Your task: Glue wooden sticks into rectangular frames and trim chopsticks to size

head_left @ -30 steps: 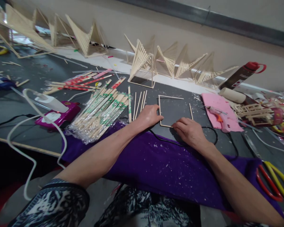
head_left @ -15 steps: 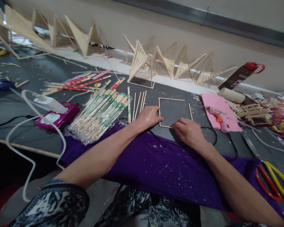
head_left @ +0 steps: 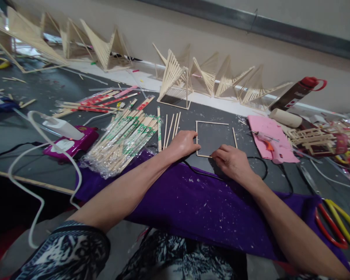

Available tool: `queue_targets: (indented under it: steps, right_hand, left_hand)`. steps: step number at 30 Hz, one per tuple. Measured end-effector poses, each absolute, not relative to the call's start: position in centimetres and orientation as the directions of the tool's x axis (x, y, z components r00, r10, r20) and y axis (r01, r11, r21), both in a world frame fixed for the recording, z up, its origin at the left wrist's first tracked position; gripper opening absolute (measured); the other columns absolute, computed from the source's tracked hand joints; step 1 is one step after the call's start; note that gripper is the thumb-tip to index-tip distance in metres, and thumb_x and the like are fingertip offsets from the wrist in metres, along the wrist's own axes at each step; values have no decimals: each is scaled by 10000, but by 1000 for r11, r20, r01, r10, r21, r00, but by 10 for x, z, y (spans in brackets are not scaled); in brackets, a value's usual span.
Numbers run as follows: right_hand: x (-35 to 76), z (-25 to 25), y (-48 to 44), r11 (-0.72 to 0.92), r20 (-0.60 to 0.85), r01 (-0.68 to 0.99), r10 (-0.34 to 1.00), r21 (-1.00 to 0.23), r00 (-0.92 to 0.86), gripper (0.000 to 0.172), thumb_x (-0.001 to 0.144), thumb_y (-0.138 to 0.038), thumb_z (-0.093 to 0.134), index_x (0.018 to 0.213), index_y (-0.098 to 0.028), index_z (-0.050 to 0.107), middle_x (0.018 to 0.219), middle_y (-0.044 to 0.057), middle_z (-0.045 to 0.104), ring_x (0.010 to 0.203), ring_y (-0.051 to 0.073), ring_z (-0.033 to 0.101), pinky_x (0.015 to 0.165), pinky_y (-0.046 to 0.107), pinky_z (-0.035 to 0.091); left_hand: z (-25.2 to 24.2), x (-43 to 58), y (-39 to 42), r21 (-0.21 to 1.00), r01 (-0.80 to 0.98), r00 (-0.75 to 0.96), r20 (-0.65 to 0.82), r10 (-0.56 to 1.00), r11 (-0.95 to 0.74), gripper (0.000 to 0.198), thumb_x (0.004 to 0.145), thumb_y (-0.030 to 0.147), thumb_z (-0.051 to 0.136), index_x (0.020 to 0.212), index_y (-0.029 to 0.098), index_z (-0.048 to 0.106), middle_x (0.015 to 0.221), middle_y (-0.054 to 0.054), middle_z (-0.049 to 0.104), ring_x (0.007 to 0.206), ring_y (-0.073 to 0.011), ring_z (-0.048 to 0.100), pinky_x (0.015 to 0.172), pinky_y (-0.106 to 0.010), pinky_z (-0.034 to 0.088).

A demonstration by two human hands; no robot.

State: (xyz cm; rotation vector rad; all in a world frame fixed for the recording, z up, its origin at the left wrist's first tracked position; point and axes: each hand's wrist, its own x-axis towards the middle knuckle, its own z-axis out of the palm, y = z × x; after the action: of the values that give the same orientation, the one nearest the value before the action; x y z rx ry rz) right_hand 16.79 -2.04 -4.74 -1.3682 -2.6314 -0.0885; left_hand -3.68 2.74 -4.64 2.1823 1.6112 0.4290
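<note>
A partial square frame of thin wooden sticks [head_left: 211, 123] lies flat on the dark table [head_left: 41, 155]. My left hand [head_left: 183, 144] rests at the frame's near left corner, fingers curled and pressing the left stick. My right hand [head_left: 232, 162] sits at the near edge, fingers pinched on the bottom stick. A loose stick [head_left: 235, 137] lies just right of the frame. Several loose sticks [head_left: 170, 128] lie left of my left hand. A purple cloth [head_left: 198, 210] covers the table edge under both forearms.
Wrapped chopstick bundles [head_left: 125, 136] lie at left, beside a magenta device [head_left: 72, 142] with a white cable. Finished stick sculptures [head_left: 175, 77] line the wall. A glue gun [head_left: 265, 142] on pink foam [head_left: 270, 136], a bottle [head_left: 297, 92] and scissors [head_left: 338, 223] are at right.
Hardly anything has moved; both hands stay on the frame's near corner and edge, with only a slight shift of the view.
</note>
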Motion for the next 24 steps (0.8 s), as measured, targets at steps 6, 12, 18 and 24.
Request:
queue_targets:
  steps: [6, 12, 18, 24]
  right_hand:
    - [164, -46, -20, 548, 185, 837, 823, -9, -537, 224, 855, -240, 431, 853, -230, 655, 776, 26, 588, 709, 134, 513, 574, 255, 266]
    - [169, -48, -18, 558, 187, 828, 821, -60, -540, 231, 870, -254, 434, 872, -244, 664, 790, 22, 599, 722, 129, 523, 573, 242, 289]
    - [177, -49, -20, 626, 206, 777, 770, -64, -604, 273, 907, -296, 397, 971, -254, 658, 860, 36, 617, 767, 130, 524, 631, 239, 329]
    - [170, -53, -24, 654, 259, 756, 735, -31, -626, 263, 903, -305, 412, 973, -224, 653, 870, 52, 617, 810, 147, 520, 701, 260, 327]
  left_hand:
    - [-45, -36, 27, 486, 836, 290, 6, 957, -256, 434, 667, 309, 613, 1065, 136, 613, 767, -55, 665, 757, -189, 598, 675, -280, 426]
    - [-40, -36, 26, 494, 836, 279, -6, 960, -240, 411, 668, 310, 611, 1045, 147, 626, 722, -41, 666, 718, -177, 600, 664, -270, 421]
    - [-37, -39, 24, 565, 798, 277, -36, 960, -209, 361, 738, 323, 554, 1044, 145, 630, 637, -20, 654, 635, -149, 599, 634, -250, 423]
    - [-36, -40, 24, 588, 786, 275, -56, 960, -191, 303, 784, 311, 507, 1006, 156, 642, 566, 3, 624, 540, -123, 581, 640, -243, 433]
